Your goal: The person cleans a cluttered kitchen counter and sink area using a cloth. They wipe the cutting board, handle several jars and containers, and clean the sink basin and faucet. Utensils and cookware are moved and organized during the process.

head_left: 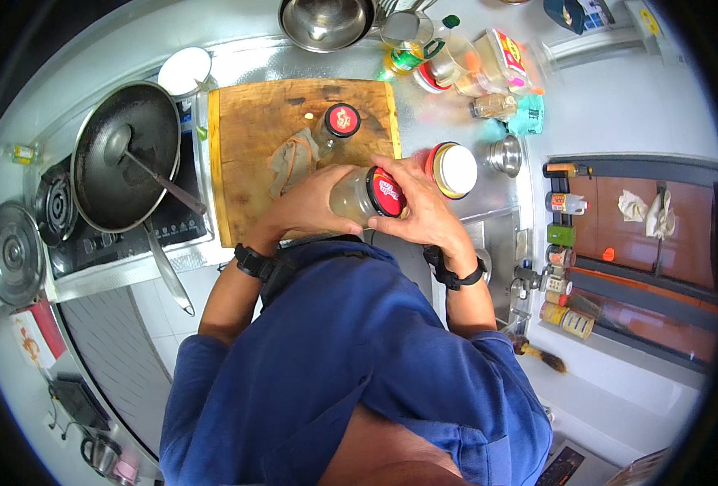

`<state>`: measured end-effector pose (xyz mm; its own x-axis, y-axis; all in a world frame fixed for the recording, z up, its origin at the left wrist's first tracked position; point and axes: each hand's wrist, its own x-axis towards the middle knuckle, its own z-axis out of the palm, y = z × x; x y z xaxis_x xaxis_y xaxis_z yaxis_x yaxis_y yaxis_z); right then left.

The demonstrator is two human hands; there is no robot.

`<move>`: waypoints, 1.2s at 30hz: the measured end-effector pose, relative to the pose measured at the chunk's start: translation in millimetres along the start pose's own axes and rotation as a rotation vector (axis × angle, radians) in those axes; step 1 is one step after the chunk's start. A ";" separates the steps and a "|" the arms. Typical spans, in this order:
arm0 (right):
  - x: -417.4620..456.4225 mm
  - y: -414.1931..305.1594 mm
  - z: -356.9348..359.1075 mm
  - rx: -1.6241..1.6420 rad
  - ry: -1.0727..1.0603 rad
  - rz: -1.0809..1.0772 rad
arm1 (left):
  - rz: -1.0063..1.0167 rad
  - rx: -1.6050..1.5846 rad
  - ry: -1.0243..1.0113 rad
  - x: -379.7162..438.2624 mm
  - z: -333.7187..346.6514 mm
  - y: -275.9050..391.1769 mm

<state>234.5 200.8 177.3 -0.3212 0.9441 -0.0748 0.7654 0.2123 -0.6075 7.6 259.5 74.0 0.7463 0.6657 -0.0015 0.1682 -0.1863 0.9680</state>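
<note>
Between my hands a glass jar (351, 197) lies tilted over the near edge of a wooden cutting board (246, 133). My left hand (310, 200) is wrapped around the jar's glass body. The fingers of my right hand (419, 203) grip its red and black lid (387, 191), which bears writing. Whether the lid is tight or loose, I cannot tell. Just beyond, a second glass jar (333, 136) with a similar red lid (342, 120) stands on the board. A grey cloth (297, 161) with orange edging lies crumpled beside it.
A wok (97, 182) with a ladle (152, 173) in it sits on the cooktop at left. Right of the board are a white-lidded container (458, 169) and a metal cup (504, 155). A metal bowl (325, 21), plastic containers (486, 61) and an oil bottle (404, 61) stand behind.
</note>
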 end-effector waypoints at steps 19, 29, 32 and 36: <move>162.3 210.1 5.0 0.600 0.723 0.585 | -0.361 -0.369 0.258 -12.4 16.7 -70.8; 254.5 266.5 50.2 0.439 0.728 0.651 | -0.503 -0.353 0.437 -35.8 15.7 -58.0; 266.0 269.3 57.4 0.253 0.762 0.577 | -0.550 -0.382 0.461 -39.9 19.9 -57.3; 278.3 265.5 51.1 0.110 0.714 0.538 | -0.598 -0.406 0.509 -42.2 23.1 -55.1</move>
<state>319.9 507.0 -45.2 0.5164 0.8485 0.1160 0.6428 -0.2945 -0.7071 -18.3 225.1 15.0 0.2134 0.8285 -0.5178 0.1244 0.5026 0.8555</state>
